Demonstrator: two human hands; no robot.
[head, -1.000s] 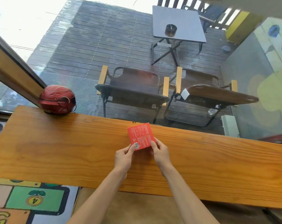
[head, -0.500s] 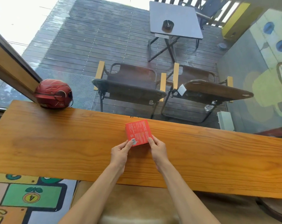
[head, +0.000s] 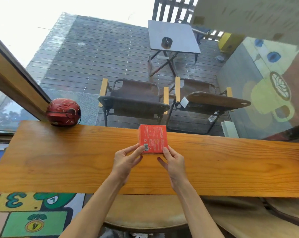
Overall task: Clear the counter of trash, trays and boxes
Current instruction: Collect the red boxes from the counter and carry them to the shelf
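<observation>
A small red box with white print and a barcode is held over the far half of the wooden counter, near the window. My left hand pinches its lower left corner with thumb and fingers. My right hand grips its lower right corner. The box's printed face points up at me and its far edge reaches past the counter's back edge in the view.
A red helmet sits at the counter's back left corner against the window frame. Round wooden stools stand under the counter's near edge. Outside the glass are two folding chairs and a small table.
The box has turned from a tilted position to square in my hands, and it looks lifted a little toward me. My head has shifted, so the helmet appears further right.
</observation>
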